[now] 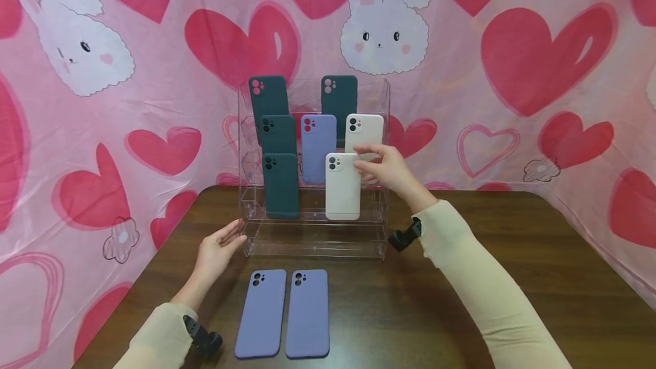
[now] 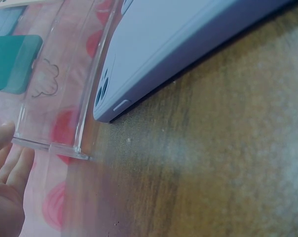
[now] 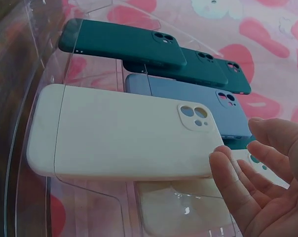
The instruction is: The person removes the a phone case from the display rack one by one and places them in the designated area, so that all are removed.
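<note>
A clear tiered stand (image 1: 315,238) holds upright phone cases. My left hand (image 1: 217,249) rests its fingertips and thumb against the stand's lower left side, fingers fairly straight in the left wrist view. At the right edge of the front white phone case (image 1: 342,187) is my right hand (image 1: 386,169). In the right wrist view its fingers (image 3: 230,182) are spread and relaxed by the case's camera end; contact there is hard to tell. Another white case (image 1: 365,130) stands one tier behind, partly covered by that hand. A purple case (image 1: 319,147) stands in the middle.
Dark green cases (image 1: 281,187) fill the stand's left side, and one more green case (image 1: 339,93) is at the back. Two purple cases (image 1: 260,315) lie flat on the wooden table (image 1: 389,312) before the stand. A pink heart-patterned cloth (image 1: 318,44) hangs behind.
</note>
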Demonstrator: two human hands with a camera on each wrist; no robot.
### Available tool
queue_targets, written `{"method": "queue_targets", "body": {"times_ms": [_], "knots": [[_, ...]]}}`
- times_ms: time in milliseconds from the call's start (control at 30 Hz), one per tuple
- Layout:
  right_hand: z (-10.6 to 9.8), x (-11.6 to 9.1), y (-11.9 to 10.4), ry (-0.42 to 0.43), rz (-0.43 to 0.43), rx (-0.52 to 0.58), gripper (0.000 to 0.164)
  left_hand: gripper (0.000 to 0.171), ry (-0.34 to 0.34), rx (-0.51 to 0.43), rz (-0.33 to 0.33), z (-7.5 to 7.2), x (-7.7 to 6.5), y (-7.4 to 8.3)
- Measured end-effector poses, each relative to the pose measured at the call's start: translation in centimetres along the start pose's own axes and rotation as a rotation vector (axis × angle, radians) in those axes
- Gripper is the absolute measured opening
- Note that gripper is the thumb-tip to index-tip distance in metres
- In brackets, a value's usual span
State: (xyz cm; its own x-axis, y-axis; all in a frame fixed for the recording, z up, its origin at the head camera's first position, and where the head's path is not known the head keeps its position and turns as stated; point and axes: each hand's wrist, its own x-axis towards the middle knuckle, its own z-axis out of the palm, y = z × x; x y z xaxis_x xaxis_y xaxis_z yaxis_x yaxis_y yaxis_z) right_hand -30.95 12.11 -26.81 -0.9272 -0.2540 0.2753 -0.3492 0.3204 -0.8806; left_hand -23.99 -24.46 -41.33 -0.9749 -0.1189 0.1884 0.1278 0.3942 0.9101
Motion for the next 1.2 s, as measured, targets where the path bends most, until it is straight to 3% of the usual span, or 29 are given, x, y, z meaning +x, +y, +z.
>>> {"method": "queue_targets", "body": {"times_ms": [667,1200], "knots": [[-0.05,0.4,0.47,0.017,0.003,0.006,0.042,0.048,0.0,0.003,-0.004,-0.04,-0.16,0.19],[-0.12,0.07,0.13,0.027,0.003,-0.077,0.031,0.048,0.013,0.006,0.01,0.04,-0.17,0.17]]}}
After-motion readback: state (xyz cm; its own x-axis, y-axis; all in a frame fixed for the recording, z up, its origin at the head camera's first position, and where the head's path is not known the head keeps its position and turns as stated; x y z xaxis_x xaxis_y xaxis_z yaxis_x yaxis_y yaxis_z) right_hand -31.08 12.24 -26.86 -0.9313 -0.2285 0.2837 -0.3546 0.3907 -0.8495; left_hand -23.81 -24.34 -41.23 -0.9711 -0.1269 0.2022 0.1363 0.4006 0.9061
